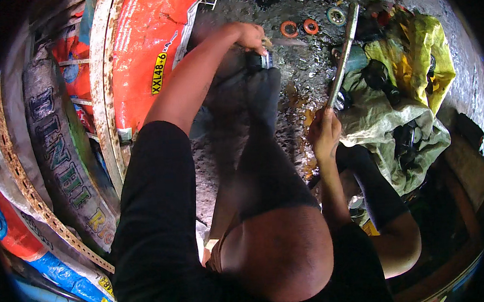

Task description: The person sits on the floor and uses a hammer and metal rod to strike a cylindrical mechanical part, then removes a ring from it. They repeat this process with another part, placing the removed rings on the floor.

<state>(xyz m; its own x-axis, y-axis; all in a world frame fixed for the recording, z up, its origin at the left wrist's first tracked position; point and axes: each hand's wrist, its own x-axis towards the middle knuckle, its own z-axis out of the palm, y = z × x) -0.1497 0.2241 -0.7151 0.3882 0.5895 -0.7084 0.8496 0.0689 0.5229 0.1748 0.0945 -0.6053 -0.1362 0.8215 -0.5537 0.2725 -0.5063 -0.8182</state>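
A red printed sack (pixel 144 57) stands at far left behind a rusty frame (pixel 101 87). Next, the left hand (pixel 248 37) is curled, its fingertips just above a small silvery part (pixel 267 60) by the foot; whether it grips anything, I cannot tell. Two orange rings (pixel 288 29) lie on the wet ground further right. Then the right hand (pixel 325 131) clasps a metal bar (pixel 342 63) near its lower end, the rest rising above the fist, beside a pale, open sack (pixel 369 117).

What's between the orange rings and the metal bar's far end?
The head view shows a pale wheel-like disc between the orange rings and the metal bar in the right hand.
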